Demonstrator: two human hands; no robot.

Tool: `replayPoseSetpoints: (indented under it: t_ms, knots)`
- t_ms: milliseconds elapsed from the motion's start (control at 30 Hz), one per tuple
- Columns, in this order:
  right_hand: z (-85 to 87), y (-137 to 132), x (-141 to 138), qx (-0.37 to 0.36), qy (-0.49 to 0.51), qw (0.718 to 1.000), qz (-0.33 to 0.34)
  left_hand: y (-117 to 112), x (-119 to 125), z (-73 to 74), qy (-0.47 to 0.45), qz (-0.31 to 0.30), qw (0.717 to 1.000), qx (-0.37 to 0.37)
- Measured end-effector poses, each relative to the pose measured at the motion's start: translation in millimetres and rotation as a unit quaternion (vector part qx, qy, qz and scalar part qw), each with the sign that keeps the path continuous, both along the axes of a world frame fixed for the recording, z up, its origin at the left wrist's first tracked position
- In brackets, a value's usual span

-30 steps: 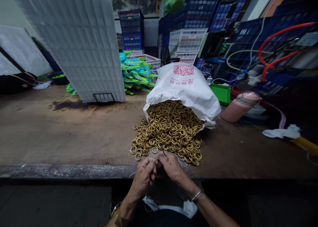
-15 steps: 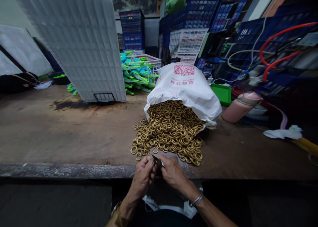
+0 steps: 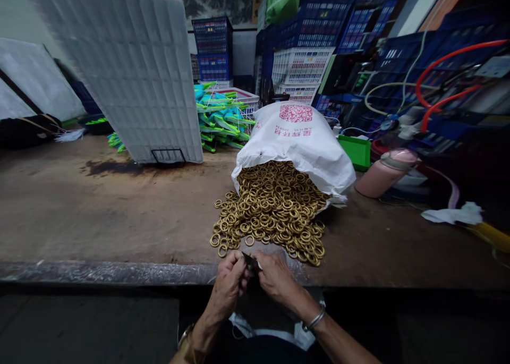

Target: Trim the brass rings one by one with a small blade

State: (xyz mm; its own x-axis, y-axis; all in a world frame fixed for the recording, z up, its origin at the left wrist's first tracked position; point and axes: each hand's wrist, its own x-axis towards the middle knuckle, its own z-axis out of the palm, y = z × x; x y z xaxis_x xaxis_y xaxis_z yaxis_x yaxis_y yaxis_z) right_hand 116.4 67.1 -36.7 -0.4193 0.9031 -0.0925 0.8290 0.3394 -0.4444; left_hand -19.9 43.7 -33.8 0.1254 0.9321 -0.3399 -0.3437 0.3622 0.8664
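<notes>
Hands dip slightly lower vs 1 s ago. Left hand [image 3: 230, 279] & right hand [image 3: 275, 279], each grip pinching a small dark piece [image 3: 251, 260] at tabletop [image 3: 99, 215] edge, 6 o'clock of ring pile [image 3: 271, 210]. Prob. early: most rings untouched by bag [image 3: 298, 141].

Left side: bare table [image 3: 99, 215], lots of room.
Straight ahead: pile of rings [image 3: 271, 210] and white bag [image 3: 298, 141] block the way.
Right side: pink bottle [image 3: 384, 172], maybe wires too.

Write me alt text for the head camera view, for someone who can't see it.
The left hand and right hand pinch a small dark piece at the near edge of a worn workbench. Behind them, brass rings spill from a tipped white sack.
</notes>
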Motion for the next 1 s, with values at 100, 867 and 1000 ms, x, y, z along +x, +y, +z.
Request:
replayPoseSetpoints:
  t_ms: [100, 867, 1000]
  knots:
    - [4.2, 2.7, -1.5, 0.002, -0.041, 0.999, 0.005, -3.8, -1.3, 0.6, -0.016, -0.005, 1.000, -0.006]
    - [11.1, 32.4, -24.4, 0.062, -0.102, 0.985, -0.126, -11.7, -21.3, 9.2, -0.242, 0.019, 0.966, -0.086]
    - [7.0, 26.3, -22.1, 0.087, -0.070, 0.986, -0.120, -9.7, -19.0, 7.6, -0.228, 0.046, 0.969, -0.085]
